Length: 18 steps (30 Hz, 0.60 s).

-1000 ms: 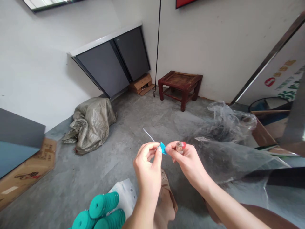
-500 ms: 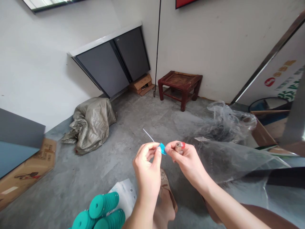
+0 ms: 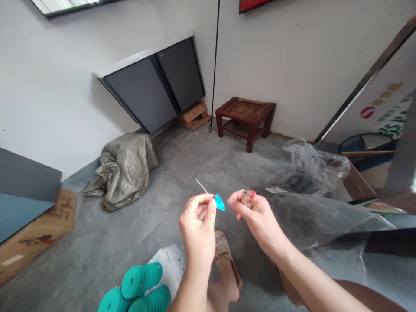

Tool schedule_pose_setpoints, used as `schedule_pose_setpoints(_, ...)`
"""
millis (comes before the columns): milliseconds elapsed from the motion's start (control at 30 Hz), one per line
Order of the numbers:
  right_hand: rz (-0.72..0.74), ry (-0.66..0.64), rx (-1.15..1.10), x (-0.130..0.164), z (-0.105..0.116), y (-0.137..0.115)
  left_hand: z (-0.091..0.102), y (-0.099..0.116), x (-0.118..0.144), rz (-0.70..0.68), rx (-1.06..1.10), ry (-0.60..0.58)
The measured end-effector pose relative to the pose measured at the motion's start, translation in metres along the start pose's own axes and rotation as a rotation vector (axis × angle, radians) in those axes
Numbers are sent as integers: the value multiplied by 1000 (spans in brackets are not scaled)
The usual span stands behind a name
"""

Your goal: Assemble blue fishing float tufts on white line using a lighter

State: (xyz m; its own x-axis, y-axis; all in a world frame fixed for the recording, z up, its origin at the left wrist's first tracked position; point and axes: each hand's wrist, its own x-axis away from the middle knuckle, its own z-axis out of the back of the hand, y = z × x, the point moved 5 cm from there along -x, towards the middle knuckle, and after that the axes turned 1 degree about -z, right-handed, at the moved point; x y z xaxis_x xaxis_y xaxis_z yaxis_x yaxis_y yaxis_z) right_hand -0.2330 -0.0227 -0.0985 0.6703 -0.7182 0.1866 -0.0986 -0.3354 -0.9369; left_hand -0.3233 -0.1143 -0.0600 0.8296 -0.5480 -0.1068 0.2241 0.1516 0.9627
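Observation:
My left hand (image 3: 198, 216) pinches a small bright blue fan-shaped piece (image 3: 219, 203) between thumb and fingertips. From behind those fingers a thin white stick (image 3: 201, 185) points up and to the left; whether it joins the blue piece is hidden. My right hand (image 3: 255, 212) is closed, a short gap to the right of the blue piece. A small metallic head with a red end, like that of a lighter (image 3: 248, 196), sticks up between its thumb and fingers. The lower part is hidden in the hand.
Green rolls (image 3: 143, 279) lie by a white sheet (image 3: 173, 262) at lower left. A grey sack (image 3: 128, 169) and cardboard box (image 3: 48, 234) stand left. Clear plastic wrapping (image 3: 325, 212) spreads at right. A wooden stool (image 3: 245, 113) stands against the wall.
My right fingers have come off the blue piece and moved slightly right. My left hand has shifted a little left, and the blue piece now shows spread as a fan.

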Motion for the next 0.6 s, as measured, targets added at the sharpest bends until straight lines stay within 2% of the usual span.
schedule_pose_setpoints(200,-181,-133,83,3,-4,15,4,-3,-3,27,115,10)
schedule_pose_setpoints(400,-182,-161,71,3,-9,16,4,0,-3,-36,84,-1)
schedule_pose_setpoints(600,-181,-125,42,3,-8,17,2,4,-2,-137,30,-35)
